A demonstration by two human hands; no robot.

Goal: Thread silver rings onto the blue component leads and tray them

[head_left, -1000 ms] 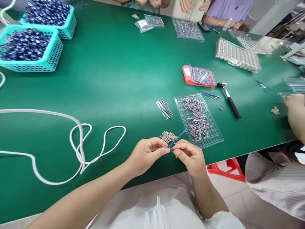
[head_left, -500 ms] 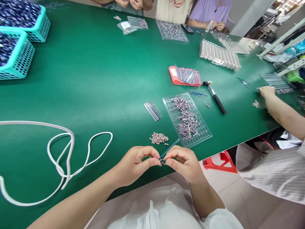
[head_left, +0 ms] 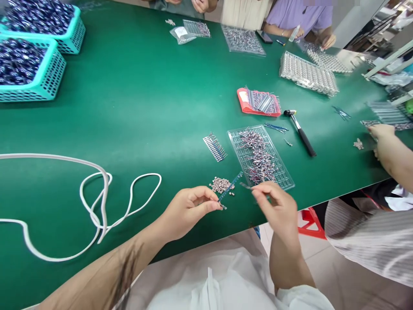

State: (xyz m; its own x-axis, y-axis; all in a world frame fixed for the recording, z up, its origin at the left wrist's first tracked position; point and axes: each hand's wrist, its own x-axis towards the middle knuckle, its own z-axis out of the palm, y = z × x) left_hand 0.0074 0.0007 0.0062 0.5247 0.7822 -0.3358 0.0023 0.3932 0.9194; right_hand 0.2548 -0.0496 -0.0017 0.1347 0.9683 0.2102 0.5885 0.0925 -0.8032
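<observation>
My left hand [head_left: 190, 206] pinches the near end of a thin blue strip [head_left: 229, 191], which slants up and away over the green table [head_left: 135, 112]. My right hand [head_left: 277, 206] is blurred by motion just right of the strip, at the near edge of a clear plastic tray [head_left: 284, 178] heaped with small wired parts; its fingertips seem pinched on a small wired part [head_left: 245, 186]. A little pile of small round pieces [head_left: 220, 184] lies just beyond the strip. A comb-like row of pinned parts [head_left: 214, 147] lies farther out.
A white cord [head_left: 97, 198] loops at the left. Two teal baskets [head_left: 48, 79] of dark parts stand far left. A small hammer [head_left: 300, 131], a red tray [head_left: 258, 103] and more clear trays [head_left: 308, 77] lie beyond. A neighbour's hand [head_left: 385, 142] works at right; other people sit across the table.
My right hand has let go of the blue strip and moved right toward the clear tray. My left hand alone keeps the strip. The view has shifted slightly.
</observation>
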